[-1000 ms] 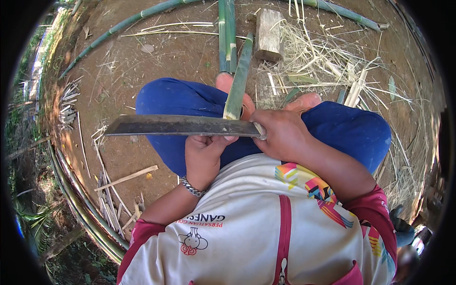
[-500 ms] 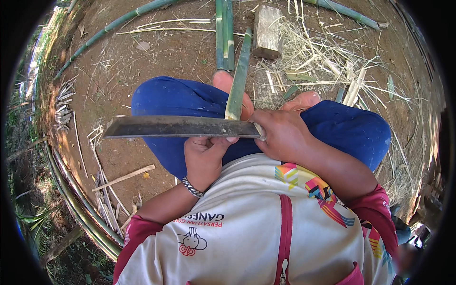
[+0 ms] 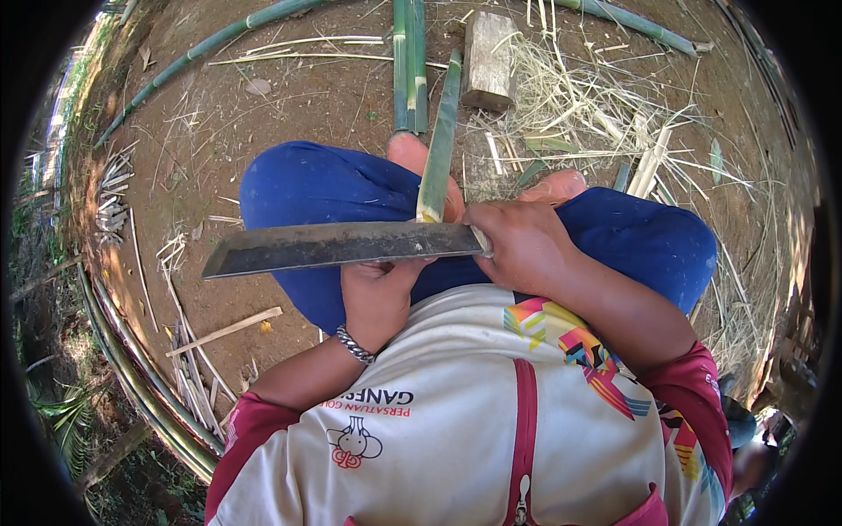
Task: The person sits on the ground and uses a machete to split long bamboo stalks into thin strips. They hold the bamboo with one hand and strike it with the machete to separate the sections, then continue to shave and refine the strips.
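Observation:
A long dark machete lies crosswise over my lap, its tip to the left. My right hand is closed around its handle. Beyond the blade a split green bamboo strip points away from me, and its pale near end meets the blade close to the handle. My left hand is just on the near side of the blade, fingers curled and thumb toward the right. The blade hides part of those fingers, so what they grip does not show.
Green bamboo pieces lie ahead by my foot, beside a wooden block. Pale shavings are heaped to the right. Long bamboo poles cross the far ground, and thin strips lie at left.
The machete's tip has swung slightly toward me, so the blade slants more. My hands have stayed nearly in place, and the strip still meets the blade.

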`<control>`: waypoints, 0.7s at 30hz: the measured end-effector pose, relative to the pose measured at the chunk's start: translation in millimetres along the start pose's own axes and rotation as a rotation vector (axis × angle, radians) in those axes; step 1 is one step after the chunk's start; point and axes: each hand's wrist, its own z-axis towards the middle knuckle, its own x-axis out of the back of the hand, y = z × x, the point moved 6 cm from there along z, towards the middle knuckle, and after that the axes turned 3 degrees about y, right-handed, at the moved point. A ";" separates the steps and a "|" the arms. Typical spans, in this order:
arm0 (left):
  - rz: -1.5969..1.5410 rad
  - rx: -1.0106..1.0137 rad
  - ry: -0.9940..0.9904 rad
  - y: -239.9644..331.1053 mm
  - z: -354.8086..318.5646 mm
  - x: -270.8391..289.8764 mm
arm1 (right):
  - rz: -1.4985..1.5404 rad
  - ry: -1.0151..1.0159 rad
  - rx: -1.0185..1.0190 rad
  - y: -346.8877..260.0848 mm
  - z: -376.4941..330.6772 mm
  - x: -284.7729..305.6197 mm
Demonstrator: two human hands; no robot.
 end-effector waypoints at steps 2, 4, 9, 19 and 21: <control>-0.183 0.031 0.023 -2.9 3.1 -5.7 | -0.052 -0.030 -0.072 9.1 4.7 -1.3; -0.263 0.031 0.027 -3.1 5.4 -8.5 | -0.017 -0.011 -0.069 9.5 3.9 1.4; -0.222 -0.023 0.048 3.4 6.8 -11.5 | 0.057 0.017 -0.100 8.8 4.6 1.5; -0.175 -0.114 0.178 43.1 -9.7 1.6 | 0.142 0.027 -0.050 -22.2 7.9 17.9; -0.172 -0.107 0.203 58.5 -21.4 9.0 | 0.185 0.015 -0.019 -36.8 8.1 25.1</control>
